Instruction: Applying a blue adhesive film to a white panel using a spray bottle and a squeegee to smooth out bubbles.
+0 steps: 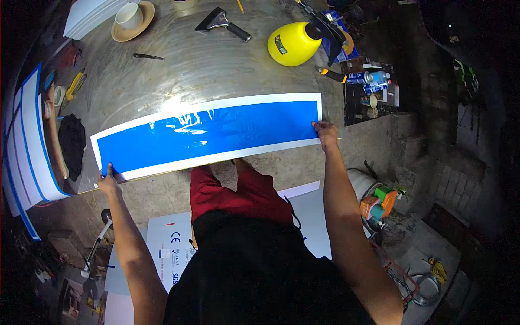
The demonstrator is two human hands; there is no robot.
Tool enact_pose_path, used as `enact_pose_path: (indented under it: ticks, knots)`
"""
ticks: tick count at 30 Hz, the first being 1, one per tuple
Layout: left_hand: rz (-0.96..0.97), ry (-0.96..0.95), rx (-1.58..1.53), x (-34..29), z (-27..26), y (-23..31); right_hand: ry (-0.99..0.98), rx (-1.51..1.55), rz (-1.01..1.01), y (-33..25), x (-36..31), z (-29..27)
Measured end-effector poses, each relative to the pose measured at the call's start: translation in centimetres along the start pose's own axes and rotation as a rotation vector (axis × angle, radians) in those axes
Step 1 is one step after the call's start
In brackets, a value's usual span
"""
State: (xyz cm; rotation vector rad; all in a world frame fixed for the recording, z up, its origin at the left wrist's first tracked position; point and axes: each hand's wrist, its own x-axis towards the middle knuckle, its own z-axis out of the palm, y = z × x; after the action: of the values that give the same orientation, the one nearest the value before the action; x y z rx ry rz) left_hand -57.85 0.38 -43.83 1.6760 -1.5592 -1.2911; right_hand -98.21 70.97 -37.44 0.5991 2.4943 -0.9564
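Where the near side of the grey table (211, 73) ends, a long blue-faced sheet (238, 130) lies along the edge, a rectangular strip bordered in white. Its blue face is glossy and smooth, with bright, ragged reflections and faint ripples toward the far side. Clock positions are taken from its middle, 12 o'clock being away from the person.

At 8 o'clock, the left hand (110, 183) grasps the near corner of the sheet, thumb pressed flat on the face, remaining fingers partly hidden. At 3 o'clock, the right hand (325, 132) pinches the opposite short end, thumb and fingers closed at the border.

The table surface is dull, streaked and scuffed. At 12 o'clock lies a squeegee (222, 24) with a broad dark blade and a straight black handle. Between 1 and 2 o'clock, a rounded yellow plastic spray bottle (292, 46) with a black head lies tilted. At 11 o'clock, a pale cup (129, 16) sits on a round tan saucer (122, 36). Nearer, between 10 and 11, rests a slender dark tool (148, 56). At 9 o'clock lies a crumpled, matt black cloth (71, 145).
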Motion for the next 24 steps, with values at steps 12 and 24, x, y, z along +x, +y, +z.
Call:
enact_pose_path:
  ticks: [12, 24]
  knots:
    - [-0.024, -0.013, -0.085, 0.3, -1.0, -0.4, -0.014, -0.053, -0.014, 0.4, 0.8, 0.5]
    - [-0.058, 0.013, -0.054, -0.7, 0.1, 0.4, -0.027, 0.047, 0.085, -0.8, -0.1, 0.5]
